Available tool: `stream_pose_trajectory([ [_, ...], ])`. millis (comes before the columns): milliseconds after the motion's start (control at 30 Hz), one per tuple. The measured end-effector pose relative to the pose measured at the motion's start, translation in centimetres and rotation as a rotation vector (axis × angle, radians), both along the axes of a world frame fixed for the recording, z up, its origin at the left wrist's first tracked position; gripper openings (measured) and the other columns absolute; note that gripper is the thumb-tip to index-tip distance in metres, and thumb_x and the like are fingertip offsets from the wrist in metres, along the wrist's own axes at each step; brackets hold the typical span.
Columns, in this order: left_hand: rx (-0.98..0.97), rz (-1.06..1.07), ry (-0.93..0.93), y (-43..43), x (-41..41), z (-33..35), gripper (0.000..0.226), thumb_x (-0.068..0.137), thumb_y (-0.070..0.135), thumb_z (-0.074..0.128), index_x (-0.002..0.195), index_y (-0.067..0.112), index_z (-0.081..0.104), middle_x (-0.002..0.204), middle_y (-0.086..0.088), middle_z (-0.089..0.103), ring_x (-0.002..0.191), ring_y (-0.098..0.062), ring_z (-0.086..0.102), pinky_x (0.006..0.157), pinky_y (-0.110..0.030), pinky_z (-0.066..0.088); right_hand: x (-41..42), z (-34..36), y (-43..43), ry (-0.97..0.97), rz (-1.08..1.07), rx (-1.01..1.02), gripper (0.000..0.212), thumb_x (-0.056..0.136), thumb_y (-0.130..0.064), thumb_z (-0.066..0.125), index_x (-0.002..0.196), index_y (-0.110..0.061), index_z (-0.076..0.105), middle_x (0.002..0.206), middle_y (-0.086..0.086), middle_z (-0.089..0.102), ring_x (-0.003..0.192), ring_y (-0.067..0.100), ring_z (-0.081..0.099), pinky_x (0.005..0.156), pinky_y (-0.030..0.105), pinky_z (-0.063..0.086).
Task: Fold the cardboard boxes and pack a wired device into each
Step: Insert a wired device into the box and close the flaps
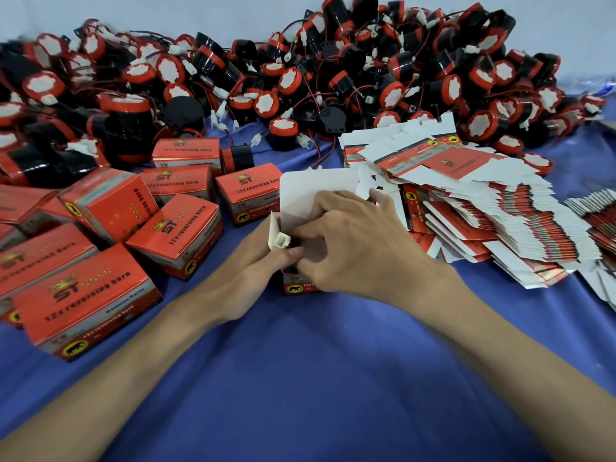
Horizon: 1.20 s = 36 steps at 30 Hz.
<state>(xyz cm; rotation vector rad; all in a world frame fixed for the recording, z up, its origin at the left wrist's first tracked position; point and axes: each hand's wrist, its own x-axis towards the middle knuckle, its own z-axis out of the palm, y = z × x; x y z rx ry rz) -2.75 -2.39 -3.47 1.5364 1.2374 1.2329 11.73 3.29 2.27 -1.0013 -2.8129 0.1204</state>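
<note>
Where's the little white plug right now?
In the head view, the little white plug pokes from the open box at centre, between the left hand and the right hand.

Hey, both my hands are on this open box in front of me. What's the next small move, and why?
Probably push the white connector down inside the open box. It pokes up above the rim by the left hand, which holds the box, while the lid flap stands raised; the right hand lies over the opening.
</note>
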Motion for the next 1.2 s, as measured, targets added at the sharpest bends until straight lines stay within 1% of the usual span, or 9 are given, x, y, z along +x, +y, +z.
stream_pose_trajectory([
  [133, -0.021, 0.039, 0.029, 0.1, -0.1, -0.2, 0.035, 0.085, 0.019, 0.048, 0.119, 0.024, 0.054, 0.114, 0.009, 0.063, 0.110, -0.005, 0.057, 0.090, -0.020, 0.044, 0.6, -0.2, 0.9, -0.028, 0.119, -0.022, 0.029, 0.092, -0.036, 0.047, 0.115, -0.037, 0.064, 0.101, -0.010, 0.038, 0.119, 0.009, 0.035, 0.107, 0.050, 0.027],
  [233, -0.019, 0.048, 0.067, 0.1, -0.1, -0.1, 0.039, 0.083, 0.019, 0.051, 0.121, 0.022, 0.053, 0.120, -0.003, 0.059, 0.115, -0.012, 0.056, 0.097, -0.030, 0.044, 1.1, -1.1, 1.1, 0.013, 0.212, 0.055, 0.031, 0.095, -0.030, 0.045, 0.119, -0.030, 0.066, 0.111, -0.004, 0.048, 0.113, 0.012, 0.040, 0.097, 0.045, 0.038],
  [400, -0.010, 0.053, 0.130, 0.1, -0.1, 0.0, 0.051, 0.083, 0.031, 0.058, 0.130, 0.016, 0.048, 0.124, 0.002, 0.058, 0.119, -0.012, 0.053, 0.103, -0.036, 0.042, 1.5, -2.5, 0.8, 0.155, 0.246, 0.130, 0.033, 0.089, -0.018, 0.044, 0.116, -0.011, 0.062, 0.107, 0.001, 0.064, 0.098, 0.023, 0.056, 0.087, 0.039, 0.038],
  [533, 0.023, 0.038, 0.183, 0.1, -0.1, -0.1, 0.051, 0.082, 0.036, 0.054, 0.129, 0.016, 0.048, 0.120, 0.009, 0.059, 0.118, -0.009, 0.053, 0.102, -0.035, 0.042, 1.9, -1.8, 1.1, 0.168, 0.285, 0.074, 0.032, 0.085, -0.039, 0.053, 0.104, -0.016, 0.065, 0.103, -0.004, 0.064, 0.104, 0.019, 0.054, 0.091, 0.035, 0.036],
  [600, 0.032, 0.032, 0.232, 0.1, 0.0, -0.1, 0.058, 0.082, 0.042, 0.053, 0.133, 0.017, 0.045, 0.128, 0.011, 0.056, 0.124, -0.009, 0.050, 0.105, -0.037, 0.040, 2.2, -1.6, 1.3, 0.216, 0.326, -0.029, 0.044, 0.088, -0.048, 0.042, 0.099, -0.016, 0.069, 0.103, -0.005, 0.063, 0.106, 0.017, 0.051, 0.091, 0.040, 0.039],
  [700, 0.029, 0.032, 0.265, 0.1, -0.1, -0.3, 0.059, 0.084, 0.041, 0.054, 0.137, 0.020, 0.040, 0.133, 0.009, 0.054, 0.127, -0.012, 0.048, 0.105, -0.043, 0.040, 2.1, -1.8, 1.1, 0.381, 0.324, -0.157, 0.054, 0.093, -0.048, 0.033, 0.087, -0.012, 0.072, 0.093, -0.003, 0.066, 0.099, 0.016, 0.050, 0.089, 0.038, 0.040],
  [933, 0.025, 0.038, 0.254, 0.3, -0.2, -0.4, 0.052, 0.083, 0.022, 0.060, 0.132, 0.019, 0.044, 0.124, 0.006, 0.058, 0.119, -0.012, 0.053, 0.101, -0.042, 0.044, 1.3, -3.5, 1.5, 0.518, 0.326, 0.040, 0.021, 0.088, -0.024, 0.064, 0.092, -0.006, 0.072, 0.090, 0.002, 0.070, 0.092, 0.024, 0.056, 0.081, 0.043, 0.047],
  [1067, 0.029, 0.011, 0.249, 0.1, -0.3, -0.2, 0.056, 0.080, 0.036, 0.061, 0.131, 0.018, 0.045, 0.121, 0.009, 0.058, 0.118, -0.012, 0.053, 0.101, -0.040, 0.043, 1.0, -3.9, 1.7, 0.637, 0.342, 0.034, 0.011, 0.081, -0.015, 0.074, 0.076, -0.005, 0.074, 0.077, 0.004, 0.070, 0.080, 0.023, 0.057, 0.075, 0.035, 0.048],
  [1200, 0.025, -0.021, 0.214, 0.0, -0.4, -0.3, 0.057, 0.077, 0.042, 0.059, 0.128, 0.021, 0.046, 0.111, 0.019, 0.058, 0.111, -0.010, 0.055, 0.096, -0.033, 0.044, 1.6, -3.5, 2.0, 0.488, 0.387, 0.057, 0.016, 0.087, -0.020, 0.068, 0.079, -0.010, 0.078, 0.089, 0.003, 0.070, 0.091, 0.026, 0.057, 0.073, 0.046, 0.047],
])
